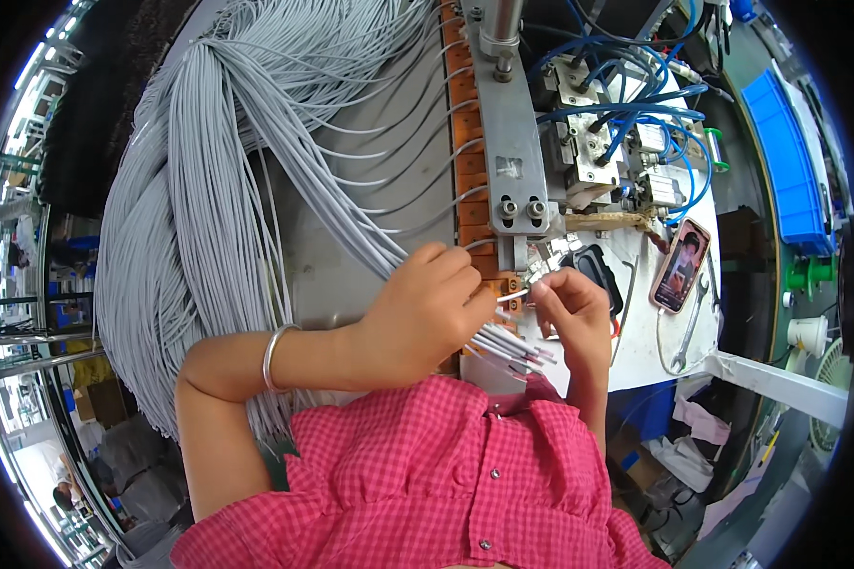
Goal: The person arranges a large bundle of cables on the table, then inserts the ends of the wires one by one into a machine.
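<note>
My left hand (pixel 427 308) grips a bundle of thin grey cables (pixel 517 349) whose stripped ends stick out to the right below the hand. Between its thumb and finger it also pinches one cable end (pixel 512 296), which my right hand (pixel 571 308) pinches from the other side. Both hands meet just below the orange clamp row (pixel 467 142) of a grey metal machine (pixel 508 123). A silver bangle (pixel 273 356) sits on my left wrist.
A big hank of grey cables (pixel 190 209) fans across the metal table (pixel 323 256) into the orange clamps. Blue air hoses and valves (pixel 626 123) stand at right. A phone (pixel 680 266), a spanner (pixel 690 327) and a blue bin (pixel 788 171) lie further right.
</note>
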`<state>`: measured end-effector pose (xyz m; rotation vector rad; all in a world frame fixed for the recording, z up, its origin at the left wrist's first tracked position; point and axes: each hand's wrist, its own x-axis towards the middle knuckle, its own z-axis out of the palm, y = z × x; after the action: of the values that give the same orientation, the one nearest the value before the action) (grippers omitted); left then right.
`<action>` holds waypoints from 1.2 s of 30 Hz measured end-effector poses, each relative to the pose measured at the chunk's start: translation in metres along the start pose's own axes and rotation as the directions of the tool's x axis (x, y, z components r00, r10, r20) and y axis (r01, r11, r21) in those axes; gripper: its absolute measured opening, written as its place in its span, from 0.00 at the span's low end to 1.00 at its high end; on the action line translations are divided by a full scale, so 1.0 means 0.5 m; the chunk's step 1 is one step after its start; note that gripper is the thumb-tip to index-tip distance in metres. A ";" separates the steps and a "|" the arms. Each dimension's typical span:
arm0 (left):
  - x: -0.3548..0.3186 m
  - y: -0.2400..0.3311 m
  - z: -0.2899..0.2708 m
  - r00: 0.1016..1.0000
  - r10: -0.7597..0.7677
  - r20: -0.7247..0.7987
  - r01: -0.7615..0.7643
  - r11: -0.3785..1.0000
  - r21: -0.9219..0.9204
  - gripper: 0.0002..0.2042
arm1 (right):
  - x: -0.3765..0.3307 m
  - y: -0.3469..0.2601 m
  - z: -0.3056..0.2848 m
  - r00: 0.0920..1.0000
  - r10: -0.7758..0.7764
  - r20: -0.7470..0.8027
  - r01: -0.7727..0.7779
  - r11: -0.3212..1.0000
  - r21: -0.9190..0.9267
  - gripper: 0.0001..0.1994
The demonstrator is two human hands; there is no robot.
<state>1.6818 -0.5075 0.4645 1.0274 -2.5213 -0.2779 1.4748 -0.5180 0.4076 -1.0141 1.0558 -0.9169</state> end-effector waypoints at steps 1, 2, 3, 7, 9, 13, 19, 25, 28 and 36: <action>0.001 0.001 -0.005 0.999 -0.038 0.003 0.038 0.999 -0.015 0.12 | 0.002 0.000 0.005 0.999 0.028 0.017 -0.028 0.999 0.032 0.04; 0.002 0.002 -0.008 0.997 -0.075 0.008 0.075 0.997 -0.030 0.12 | 0.004 0.000 0.006 0.998 0.055 0.035 -0.057 0.996 0.064 0.04; -0.001 0.002 -0.011 0.997 -0.074 0.009 0.074 0.997 -0.030 0.12 | 0.005 -0.002 0.005 0.998 0.055 0.034 -0.058 0.996 0.065 0.04; -0.007 0.003 -0.011 0.985 -0.106 0.139 0.108 0.994 -0.006 0.12 | 0.011 -0.010 -0.011 0.962 0.198 0.188 -0.210 0.977 0.042 0.05; -0.006 0.001 -0.001 0.992 -0.069 0.104 0.065 0.997 0.043 0.13 | 0.011 -0.010 -0.020 0.951 0.250 0.182 -0.268 0.960 0.082 0.04; -0.002 0.009 0.001 0.997 -0.067 0.023 0.065 0.995 0.081 0.15 | -0.010 -0.023 0.001 0.997 0.051 0.049 -0.047 0.996 -0.075 0.04; -0.004 0.009 -0.002 0.993 -0.116 0.030 0.118 0.988 -0.098 0.17 | -0.011 -0.035 0.025 0.968 -0.190 0.165 0.223 0.951 -0.212 0.07; 0.000 0.013 -0.018 0.981 -0.191 0.032 0.191 0.982 -0.002 0.18 | -0.015 -0.016 0.024 0.983 -0.177 0.048 0.180 0.981 -0.077 0.04; -0.001 0.012 -0.018 0.985 -0.172 0.034 0.171 0.985 0.016 0.17 | -0.019 -0.020 0.025 0.991 -0.132 0.002 0.132 0.991 -0.021 0.04; 0.004 0.004 -0.013 0.995 -0.091 0.028 0.091 0.995 -0.026 0.12 | -0.022 -0.023 0.007 0.997 0.045 0.064 -0.058 0.976 0.209 0.04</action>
<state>1.6821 -0.5076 0.4714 1.1368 -2.4906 -0.3538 1.4742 -0.5101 0.4220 -0.8289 0.9099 -0.9300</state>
